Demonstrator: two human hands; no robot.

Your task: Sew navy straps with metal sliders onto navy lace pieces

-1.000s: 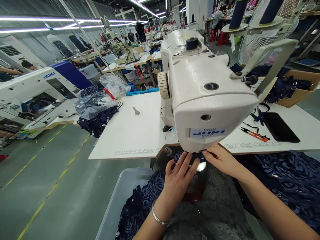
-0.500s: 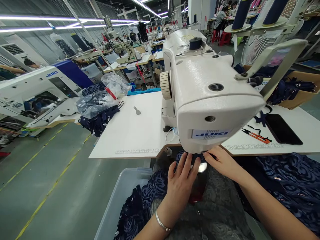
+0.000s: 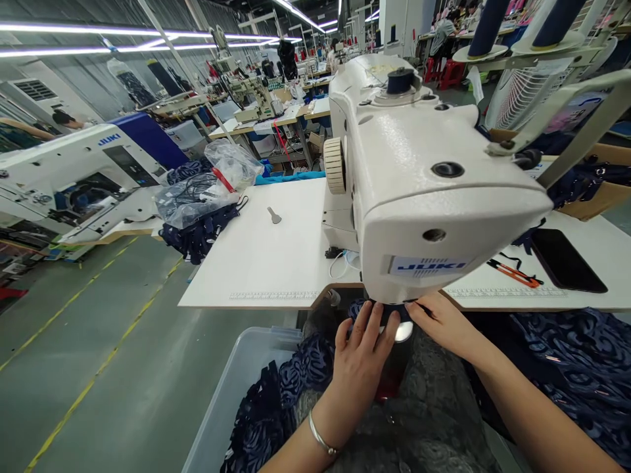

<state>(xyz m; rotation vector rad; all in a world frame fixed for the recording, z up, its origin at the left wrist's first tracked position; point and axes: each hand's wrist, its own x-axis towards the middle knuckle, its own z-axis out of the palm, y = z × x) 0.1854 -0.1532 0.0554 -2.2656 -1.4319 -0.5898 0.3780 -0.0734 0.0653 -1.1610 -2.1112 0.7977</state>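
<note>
A white JUKI sewing machine [image 3: 424, 190] fills the middle of the view, its head hanging over the table's front edge. Under it lies dark blue patterned fabric [image 3: 566, 368]. My left hand [image 3: 362, 358] rests flat on this fabric just below the machine head, fingers stretched forward. My right hand [image 3: 441, 322] lies beside it on the right, fingertips tucked under the machine head on the fabric; whether they pinch it is hidden. A thin bracelet sits on my left wrist.
White table [image 3: 266, 263] carries a small grey tool [image 3: 274, 215], orange snips [image 3: 513, 272], a black phone [image 3: 564, 261] and a plastic bag on dark fabric [image 3: 202, 203]. A grey bin [image 3: 231, 394] with more blue fabric stands at my lower left. Another JUKI machine [image 3: 73, 177] stands left; people work far behind.
Both hands stay on the fabric under the machine head, edging slightly forward. The camera has shifted a little, so the machine appears further right.
</note>
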